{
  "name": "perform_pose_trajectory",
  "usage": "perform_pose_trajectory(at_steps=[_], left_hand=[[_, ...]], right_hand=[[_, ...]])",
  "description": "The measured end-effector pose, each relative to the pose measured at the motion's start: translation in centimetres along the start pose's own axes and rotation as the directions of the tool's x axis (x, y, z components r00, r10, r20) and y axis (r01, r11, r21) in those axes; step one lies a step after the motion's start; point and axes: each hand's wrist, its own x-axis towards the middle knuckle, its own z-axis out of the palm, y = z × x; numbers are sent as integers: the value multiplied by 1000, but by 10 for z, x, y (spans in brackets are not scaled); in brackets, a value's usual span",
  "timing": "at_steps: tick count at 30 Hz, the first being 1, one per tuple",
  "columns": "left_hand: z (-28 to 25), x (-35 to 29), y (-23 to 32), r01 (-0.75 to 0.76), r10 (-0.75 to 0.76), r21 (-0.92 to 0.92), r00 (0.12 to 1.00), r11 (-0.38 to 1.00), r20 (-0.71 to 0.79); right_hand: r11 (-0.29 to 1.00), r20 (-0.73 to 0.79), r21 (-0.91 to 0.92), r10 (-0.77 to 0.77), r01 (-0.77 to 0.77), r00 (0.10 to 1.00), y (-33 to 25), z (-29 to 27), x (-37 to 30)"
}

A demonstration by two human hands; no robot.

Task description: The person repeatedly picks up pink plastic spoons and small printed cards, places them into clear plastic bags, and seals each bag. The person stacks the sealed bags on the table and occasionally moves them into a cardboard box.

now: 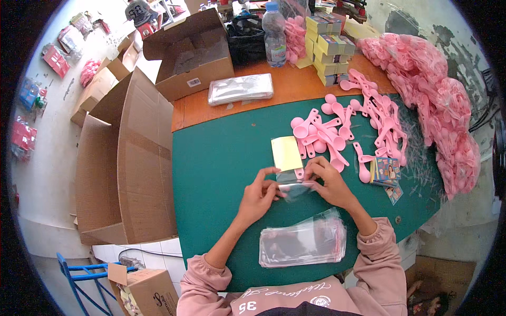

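Observation:
Near the middle of the green table top, my left hand (258, 196) and my right hand (331, 184) pinch the open end of a clear plastic bag (296, 196) from either side. A yellow card (287, 154) shows through the bag's far part, with a bit of pink spoon handle (299, 174) beside its near edge. Loose pink measuring spoons (321, 134) lie heaped just beyond. To the right of my right hand rests a small stack of printed cards (385, 171). A pile of flat clear bags (303, 245) lies between my forearms.
Large open cardboard boxes (150, 158) stand along the left edge. At the back are a water bottle (274, 39), a bundle of clear bags (241, 88) and stacked card packs (333, 50). Bulky bags of pink spoons (432, 95) line the right side. A blue trolley (87, 279) stands lower left.

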Motion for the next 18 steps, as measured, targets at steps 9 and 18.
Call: perform_pose_trajectory(at_steps=[9,18], left_hand=[[2,6,-1,-208,252,470,967,858,-32],[5,7,-4,26,19,259,985,966,-173]], right_hand=[[774,84,569,282,-278,956,14,7,3],[794,-52,542,360,-277,931,8,17,4]])
